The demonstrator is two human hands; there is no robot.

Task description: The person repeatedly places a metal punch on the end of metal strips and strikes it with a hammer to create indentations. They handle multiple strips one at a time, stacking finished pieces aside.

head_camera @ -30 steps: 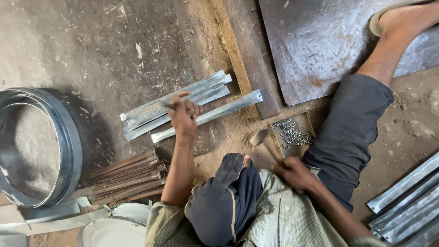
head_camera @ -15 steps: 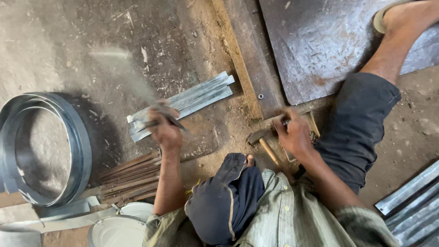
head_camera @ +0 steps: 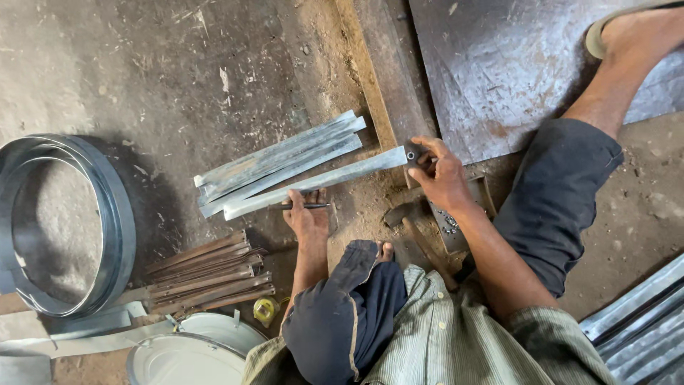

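Sitting on the dirt floor, the person pinches one end of a long metal strip (head_camera: 313,182) with the right hand (head_camera: 440,175), fingers closed on it right by a small hole. The left hand (head_camera: 306,217) presses on the strip's middle, fingers curled around a thin dark punch (head_camera: 308,206). A hammer (head_camera: 413,228) lies just beside the right wrist, more strips (head_camera: 278,160) stacked near.

a coil of sheet-metal band (head_camera: 107,221) lies at far left, a stack of rusty strips (head_camera: 214,274) beside it — a round white lid (head_camera: 185,360) just below. a hammer (head_camera: 417,232) (head on the dirt) rests near a big steel plate (head_camera: 499,64).
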